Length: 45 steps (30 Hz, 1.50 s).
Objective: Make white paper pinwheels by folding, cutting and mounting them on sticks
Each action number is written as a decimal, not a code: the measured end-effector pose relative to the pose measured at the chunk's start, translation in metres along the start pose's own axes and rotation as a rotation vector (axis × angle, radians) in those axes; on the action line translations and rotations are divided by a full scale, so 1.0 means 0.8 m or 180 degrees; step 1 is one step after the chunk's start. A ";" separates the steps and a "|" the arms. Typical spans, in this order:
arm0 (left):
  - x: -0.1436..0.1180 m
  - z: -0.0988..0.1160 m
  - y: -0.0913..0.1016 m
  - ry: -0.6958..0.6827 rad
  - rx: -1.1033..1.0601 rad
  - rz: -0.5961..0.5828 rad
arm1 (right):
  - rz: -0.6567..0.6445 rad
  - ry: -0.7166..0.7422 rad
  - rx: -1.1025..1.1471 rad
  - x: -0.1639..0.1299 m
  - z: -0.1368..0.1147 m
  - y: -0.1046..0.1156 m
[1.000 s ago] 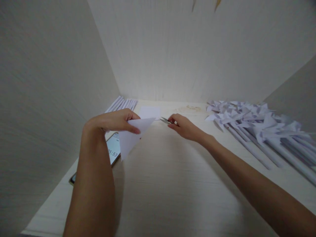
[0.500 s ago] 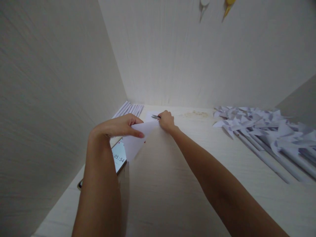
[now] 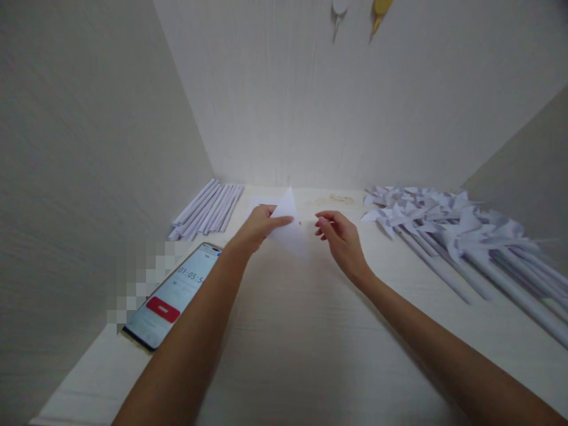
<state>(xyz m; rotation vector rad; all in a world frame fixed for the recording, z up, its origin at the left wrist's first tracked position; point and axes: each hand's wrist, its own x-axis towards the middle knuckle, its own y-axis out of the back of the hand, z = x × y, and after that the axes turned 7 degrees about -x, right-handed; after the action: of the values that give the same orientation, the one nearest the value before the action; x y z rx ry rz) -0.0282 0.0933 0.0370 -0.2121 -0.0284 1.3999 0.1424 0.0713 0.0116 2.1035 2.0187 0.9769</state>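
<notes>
A sheet of white paper (image 3: pixel 286 216) is pinched between the thumb and fingers of my left hand (image 3: pixel 260 228), raised above the table and standing partly upright. My right hand (image 3: pixel 339 236) hovers to the right of the sheet, not touching it. Its fingers are loosely bent and apart, with nothing visible in them. Behind my left hand, more white paper (image 3: pixel 257 200) lies flat on the table. A thin dark line shows there, too small and too covered for me to name.
Rolled white paper sticks (image 3: pixel 215 204) lie at the back left. A phone (image 3: pixel 177 296) with a running timer rests at the left, partly under my forearm. Paper pinwheels (image 3: pixel 444 219) on sticks are piled at the right. White and yellow hooks (image 3: pixel 380 9) hang on the back wall.
My right hand has let go of the small scissors and moved right, away from the paper. My left hand has turned the paper more upright. The view has shifted, showing more of the phone.
</notes>
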 end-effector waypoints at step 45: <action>-0.033 -0.071 -0.064 -0.0330 -0.1038 0.0209 | -0.0154 -0.0783 0.0458 -0.044 0.037 0.025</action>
<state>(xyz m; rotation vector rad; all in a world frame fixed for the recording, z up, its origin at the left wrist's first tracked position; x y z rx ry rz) 0.0251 0.0518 -0.0074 -0.4136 -0.3398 1.4661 0.1759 0.0474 -0.0165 2.1097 2.0570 0.5487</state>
